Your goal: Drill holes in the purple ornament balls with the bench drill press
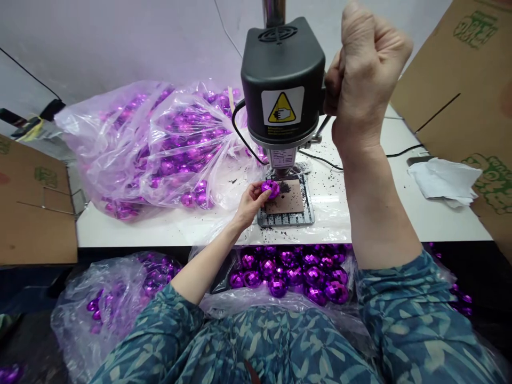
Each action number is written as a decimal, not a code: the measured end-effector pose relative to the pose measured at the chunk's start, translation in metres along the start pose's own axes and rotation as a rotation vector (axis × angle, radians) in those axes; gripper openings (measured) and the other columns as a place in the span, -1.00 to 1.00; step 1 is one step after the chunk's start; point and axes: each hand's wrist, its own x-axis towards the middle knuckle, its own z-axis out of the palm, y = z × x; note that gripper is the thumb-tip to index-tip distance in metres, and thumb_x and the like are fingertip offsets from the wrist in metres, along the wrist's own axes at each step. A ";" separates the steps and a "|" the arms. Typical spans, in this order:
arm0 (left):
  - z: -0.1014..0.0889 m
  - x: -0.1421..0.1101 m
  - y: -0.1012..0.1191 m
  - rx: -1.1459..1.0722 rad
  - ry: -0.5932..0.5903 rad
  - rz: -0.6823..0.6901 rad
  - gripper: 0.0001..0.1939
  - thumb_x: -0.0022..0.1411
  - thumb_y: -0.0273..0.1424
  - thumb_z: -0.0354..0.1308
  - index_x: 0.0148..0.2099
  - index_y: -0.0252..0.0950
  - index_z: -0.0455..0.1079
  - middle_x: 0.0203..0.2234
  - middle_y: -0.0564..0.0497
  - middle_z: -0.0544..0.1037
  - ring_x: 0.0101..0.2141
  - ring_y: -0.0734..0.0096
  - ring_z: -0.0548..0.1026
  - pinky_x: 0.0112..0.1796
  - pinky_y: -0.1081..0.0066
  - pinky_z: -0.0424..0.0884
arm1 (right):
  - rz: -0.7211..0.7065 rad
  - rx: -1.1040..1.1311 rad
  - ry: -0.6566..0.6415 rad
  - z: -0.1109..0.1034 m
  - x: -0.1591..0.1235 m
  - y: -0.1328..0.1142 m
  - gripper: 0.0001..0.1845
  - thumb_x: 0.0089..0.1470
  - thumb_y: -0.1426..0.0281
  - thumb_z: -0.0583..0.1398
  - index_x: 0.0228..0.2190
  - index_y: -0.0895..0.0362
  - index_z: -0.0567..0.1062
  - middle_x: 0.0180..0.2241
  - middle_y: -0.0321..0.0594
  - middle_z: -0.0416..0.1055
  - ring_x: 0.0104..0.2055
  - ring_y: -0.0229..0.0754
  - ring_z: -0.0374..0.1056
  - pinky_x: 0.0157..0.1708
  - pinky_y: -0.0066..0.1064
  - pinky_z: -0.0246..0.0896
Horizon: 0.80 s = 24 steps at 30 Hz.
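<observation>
Between the thumb and fingers of my left hand (252,202) is a shiny purple faceted ball (271,189). It is at the left side of a brown square board (285,201) on the slotted metal base (309,213) of a bench drill press (283,80). Dark shavings lie on the board beside the ball. My right hand (364,69) is raised and closed at the right side of the black motor housing, gripping the press's lever; most of the lever is hidden by the fist. Whether the ball touches the board, I cannot tell.
A large clear bag (160,144) of purple balls lies on the white table (128,233) at the left. Many more balls (294,274) sit below the table edge in front of me. White crumpled paper (444,178) and cardboard boxes (448,69) stand on the right.
</observation>
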 end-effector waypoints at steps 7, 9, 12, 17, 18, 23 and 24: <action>0.006 0.003 -0.004 0.111 -0.032 0.070 -0.42 0.06 -0.15 0.48 0.03 -0.29 0.42 -0.09 -0.13 0.63 -0.09 0.26 0.59 -0.12 0.32 0.52 | 0.004 0.020 0.037 0.004 -0.003 -0.005 -0.44 0.24 0.54 0.06 -0.77 0.09 0.09 -0.77 -0.42 -0.08 -0.72 -0.44 -0.08 -0.66 -0.41 -0.20; 0.008 0.004 -0.005 0.174 -0.025 0.089 -0.43 0.06 -0.18 0.49 0.04 -0.31 0.42 -0.14 -0.11 0.64 -0.15 0.29 0.60 -0.14 0.34 0.52 | 0.022 -0.004 0.050 0.005 -0.004 -0.008 -0.43 0.23 0.54 0.08 -0.76 0.09 0.06 -0.77 -0.44 -0.10 -0.72 -0.46 -0.10 -0.67 -0.44 -0.23; 0.012 0.004 -0.006 0.284 -0.018 0.124 -0.43 0.05 -0.23 0.49 0.06 -0.31 0.42 -0.22 -0.07 0.63 -0.27 0.36 0.57 -0.26 0.39 0.50 | 0.051 -0.036 0.050 0.005 -0.006 -0.011 -0.44 0.25 0.53 0.06 -0.75 0.11 0.04 -0.74 -0.44 -0.11 -0.72 -0.50 -0.12 -0.66 -0.48 -0.23; 0.023 0.002 -0.007 0.464 -0.006 0.192 -0.43 0.06 -0.28 0.48 0.09 -0.28 0.43 -0.25 -0.04 0.61 -0.34 0.40 0.52 -0.32 0.39 0.47 | 0.061 -0.033 0.045 0.005 -0.008 -0.014 -0.44 0.26 0.50 0.04 -0.75 0.13 0.07 -0.73 -0.42 -0.09 -0.71 -0.51 -0.10 -0.65 -0.51 -0.23; 0.025 0.002 -0.008 0.481 -0.006 0.204 -0.44 0.06 -0.29 0.48 0.09 -0.27 0.43 -0.23 -0.05 0.61 -0.32 0.38 0.53 -0.30 0.38 0.48 | 0.061 -0.040 0.042 0.005 -0.007 -0.014 -0.44 0.26 0.49 0.05 -0.75 0.13 0.07 -0.73 -0.42 -0.09 -0.70 -0.51 -0.09 -0.65 -0.51 -0.22; 0.030 0.004 -0.008 0.457 -0.029 0.223 -0.46 0.05 -0.32 0.49 0.06 -0.26 0.43 -0.18 -0.07 0.62 -0.22 0.28 0.56 -0.19 0.30 0.49 | 0.029 -0.130 0.021 0.003 -0.009 -0.012 -0.43 0.25 0.48 0.06 -0.75 0.08 0.02 -0.75 -0.42 -0.11 -0.70 -0.45 -0.11 -0.66 -0.43 -0.18; 0.030 0.004 -0.008 0.443 -0.038 0.218 -0.46 0.05 -0.32 0.49 0.05 -0.26 0.43 -0.20 -0.07 0.62 -0.23 0.28 0.56 -0.19 0.30 0.49 | -0.002 -0.150 0.027 0.003 -0.011 -0.012 -0.43 0.26 0.47 0.05 -0.74 0.07 0.01 -0.75 -0.42 -0.11 -0.70 -0.44 -0.13 -0.66 -0.40 -0.20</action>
